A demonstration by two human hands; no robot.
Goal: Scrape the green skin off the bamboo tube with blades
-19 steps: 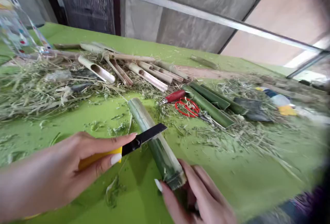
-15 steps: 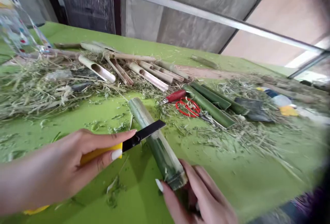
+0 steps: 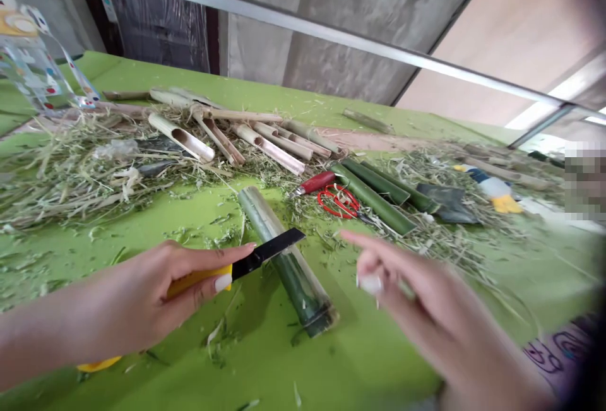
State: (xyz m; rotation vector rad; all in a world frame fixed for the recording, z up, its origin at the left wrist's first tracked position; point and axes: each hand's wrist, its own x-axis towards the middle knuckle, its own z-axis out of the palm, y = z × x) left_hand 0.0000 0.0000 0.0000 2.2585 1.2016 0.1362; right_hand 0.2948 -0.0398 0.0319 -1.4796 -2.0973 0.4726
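Observation:
My left hand (image 3: 156, 297) is closed around the yellow handle of a utility knife (image 3: 272, 252). The knife's black blade lies across a green bamboo tube (image 3: 296, 275), partly scraped pale along its upper side. That tube rests on the green table cover, its jointed end toward me. To the right of it, my right hand (image 3: 411, 297) hovers off the bamboo with the index finger stretched out and the other fingers loosely bent. No object shows in it.
Beyond the tube lie a red-handled tool (image 3: 318, 182), red-handled scissors (image 3: 338, 201) and split green bamboo pieces (image 3: 376, 199). Pale cut bamboo (image 3: 279, 153) and heaps of shavings (image 3: 85, 171) spread behind. A clear bottle (image 3: 33, 73) stands at the far left.
My right hand has let go of the bamboo tube's near end and moved up and right. The left hand still keeps the knife on the tube. The view has shifted slightly.

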